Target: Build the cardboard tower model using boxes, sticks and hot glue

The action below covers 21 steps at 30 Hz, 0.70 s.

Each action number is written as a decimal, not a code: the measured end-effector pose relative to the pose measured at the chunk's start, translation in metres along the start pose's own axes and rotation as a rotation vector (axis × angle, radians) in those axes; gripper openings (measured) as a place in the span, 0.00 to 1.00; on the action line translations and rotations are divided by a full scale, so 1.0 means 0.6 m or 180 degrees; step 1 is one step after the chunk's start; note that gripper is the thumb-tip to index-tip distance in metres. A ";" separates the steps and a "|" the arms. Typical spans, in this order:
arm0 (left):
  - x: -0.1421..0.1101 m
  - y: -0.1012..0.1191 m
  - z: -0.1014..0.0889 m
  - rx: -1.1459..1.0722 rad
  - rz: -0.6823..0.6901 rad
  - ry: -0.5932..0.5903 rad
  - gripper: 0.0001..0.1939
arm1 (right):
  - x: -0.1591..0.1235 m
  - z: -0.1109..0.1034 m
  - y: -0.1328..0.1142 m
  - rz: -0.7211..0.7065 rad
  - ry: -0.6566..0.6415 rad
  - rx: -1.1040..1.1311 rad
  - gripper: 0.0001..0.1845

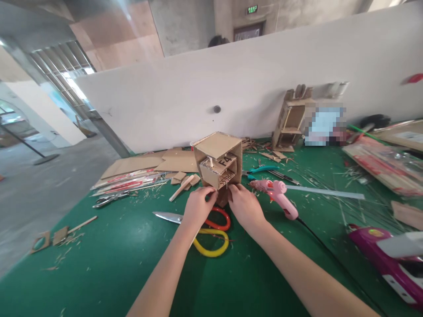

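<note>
In front of me stands a small cardboard box point(217, 146) with an open front. A small cardboard drawer point(211, 177) with a short peg on it juts from its upper part. Printed letters show on the cardboard. My left hand point(200, 203) grips the box's lower left edge, fingers curled. On the lower right side, my right hand point(245, 206) is closed on the same box; its fingertips are partly hidden. Below the hands lie large scissors point(211, 254) with one red and one yellow handle loop, blades pointing left.
A pink glue gun point(280, 198) with a long glue stick lies to the right, near teal-handled pliers point(264, 169). Silver pliers point(110, 199) and cardboard sheets point(139, 166) are on the left. Another cardboard structure point(291, 121) leans near the white partition point(172, 97). A purple device point(383, 251) sits far right.
</note>
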<state>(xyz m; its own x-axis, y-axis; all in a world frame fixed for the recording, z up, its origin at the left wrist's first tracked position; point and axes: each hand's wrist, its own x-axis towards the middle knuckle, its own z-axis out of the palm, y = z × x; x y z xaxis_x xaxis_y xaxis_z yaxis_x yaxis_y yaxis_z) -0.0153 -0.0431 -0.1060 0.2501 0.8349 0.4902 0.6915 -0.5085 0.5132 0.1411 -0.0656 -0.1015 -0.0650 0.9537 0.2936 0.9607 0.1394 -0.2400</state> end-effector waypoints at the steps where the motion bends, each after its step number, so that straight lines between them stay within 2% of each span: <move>1: 0.000 0.000 0.000 0.0005 -0.0003 -0.0004 0.05 | 0.000 0.000 -0.001 0.0008 -0.0009 -0.0081 0.12; 9: -0.003 -0.003 -0.004 0.0013 -0.0033 -0.0013 0.05 | 0.009 0.001 -0.014 0.0230 0.0020 -0.0556 0.09; 21: -0.005 -0.008 -0.003 0.0034 0.0023 0.0000 0.05 | 0.010 0.014 -0.002 0.0053 0.0048 -0.0605 0.07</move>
<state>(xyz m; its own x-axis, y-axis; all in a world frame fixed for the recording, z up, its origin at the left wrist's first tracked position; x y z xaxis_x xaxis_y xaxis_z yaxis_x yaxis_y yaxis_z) -0.0206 -0.0437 -0.1085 0.2551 0.8313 0.4939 0.6968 -0.5122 0.5021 0.1373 -0.0576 -0.1075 -0.0459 0.9512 0.3051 0.9954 0.0693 -0.0663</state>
